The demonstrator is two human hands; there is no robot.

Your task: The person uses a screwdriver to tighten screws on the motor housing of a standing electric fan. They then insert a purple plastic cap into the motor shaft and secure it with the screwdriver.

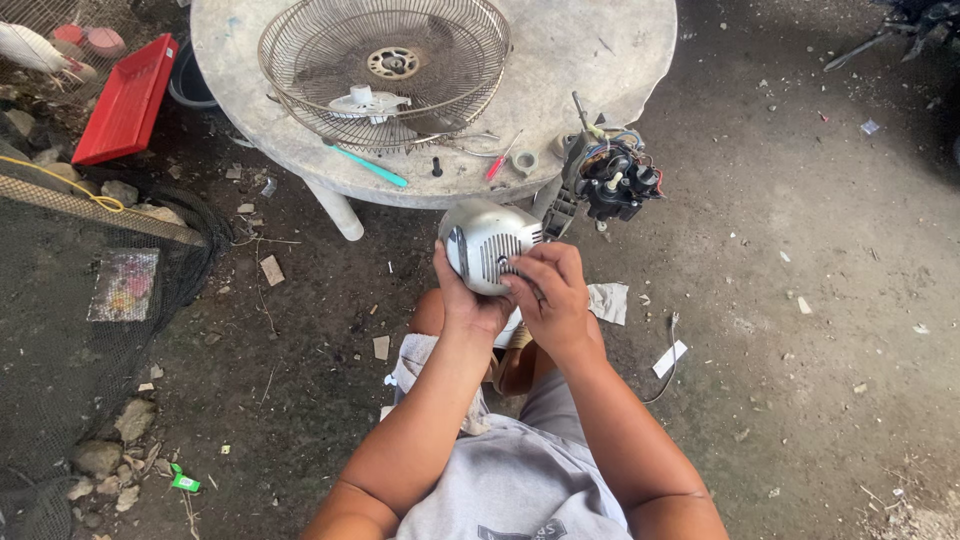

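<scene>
**Fan motor cover in hand, just off the table edge**

Left hand [468, 300] cups the grey motor cover [487, 245] from below, fingers wrapped round its rim. Right hand [552, 290] is closed in a pinch at the vent slots; can't tell if it holds a small part. The cover sits above the knees, just beside the exposed motor [610, 178] with its wires. Looks like a thin plastic shell: light, stiff, smooth, likely to crack at the slots. Grip by the rim, not the grille. Wire fan guard [385, 70] lies on the round table [600, 50]
</scene>
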